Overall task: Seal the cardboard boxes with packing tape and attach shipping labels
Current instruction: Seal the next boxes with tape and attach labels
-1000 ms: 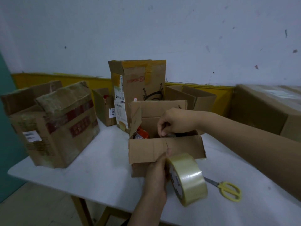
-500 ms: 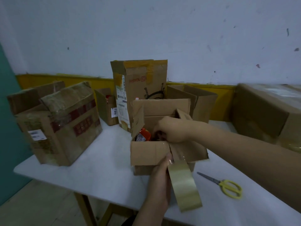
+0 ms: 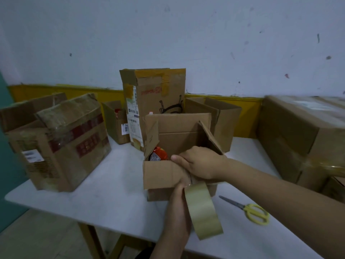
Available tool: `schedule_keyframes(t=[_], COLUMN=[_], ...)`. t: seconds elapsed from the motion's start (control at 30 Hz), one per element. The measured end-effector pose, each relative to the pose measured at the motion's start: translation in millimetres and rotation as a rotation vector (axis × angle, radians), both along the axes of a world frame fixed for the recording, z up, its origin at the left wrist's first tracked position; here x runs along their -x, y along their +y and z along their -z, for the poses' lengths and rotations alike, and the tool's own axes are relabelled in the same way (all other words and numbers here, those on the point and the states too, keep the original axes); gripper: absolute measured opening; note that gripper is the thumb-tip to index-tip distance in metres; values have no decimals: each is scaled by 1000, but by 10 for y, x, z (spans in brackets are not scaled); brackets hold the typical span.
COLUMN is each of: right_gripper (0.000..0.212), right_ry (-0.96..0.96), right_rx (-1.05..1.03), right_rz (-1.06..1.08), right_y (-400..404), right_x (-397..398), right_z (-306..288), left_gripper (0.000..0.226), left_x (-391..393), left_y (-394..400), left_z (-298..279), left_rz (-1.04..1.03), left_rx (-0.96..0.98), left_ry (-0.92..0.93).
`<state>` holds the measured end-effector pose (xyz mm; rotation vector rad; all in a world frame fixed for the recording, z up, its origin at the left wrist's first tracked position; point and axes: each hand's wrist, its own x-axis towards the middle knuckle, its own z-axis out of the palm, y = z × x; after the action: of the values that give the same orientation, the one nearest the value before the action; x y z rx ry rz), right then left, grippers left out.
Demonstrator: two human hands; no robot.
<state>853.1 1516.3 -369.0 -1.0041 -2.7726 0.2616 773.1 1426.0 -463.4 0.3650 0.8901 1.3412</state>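
1. A small open cardboard box [image 3: 164,174] is sitting at the centre of the white bench [image 3: 112,199], its far flap standing upright and its near flap folding outward toward the person.
2. The right hand [image 3: 201,163] is reaching in from 4 o'clock and gripping the near flap at its top edge, fingers curling over the cardboard and the thumb lying along the rim.
3. The left hand [image 3: 179,208] is coming up from 6 o'clock and holding a roll of packing tape [image 3: 202,208] against the front of the box, just below the right hand; its fingers are wrapping round the roll, though how exactly they lie is hidden behind it.
4. A red packet [image 3: 158,155] is showing inside the box at its 9 o'clock corner.
5. Yellow-handled scissors [image 3: 250,210] are lying on the bench at 4 o'clock from the box, apart from it, blades pointing toward it.
6. A tall box [image 3: 155,101] with a white label on its side is standing at 12 o'clock, just behind the open box.
7. An open empty box [image 3: 222,120] is sitting at 1 o'clock, and a small open box [image 3: 114,124] at 11 o'clock.
8. A large taped box [image 3: 61,144] with red markings and a label is resting at 9 o'clock, near the bench's left edge.
9. A big sealed box [image 3: 298,135] is occupying the 3 o'clock side, blurred.
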Motion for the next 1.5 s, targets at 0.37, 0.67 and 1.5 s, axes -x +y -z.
schedule_keyframes(t=[0.37,0.67,1.5], right_gripper=[67,64,47], right_ry=[34,31,53], right_rx=[4,-85,-264], right_rz=[-15,64,23], right_y=[191,184,65], right_x=[44,94,-51], right_z=[-16,-9,30], left_gripper=[42,10,62], left_x=[16,97,-4], left_y=[-2,44,-104], left_z=[-84,-133,127], left_rz=[20,-79,-209], left_rx=[-119,-216,-182], left_ry=[217,656,799])
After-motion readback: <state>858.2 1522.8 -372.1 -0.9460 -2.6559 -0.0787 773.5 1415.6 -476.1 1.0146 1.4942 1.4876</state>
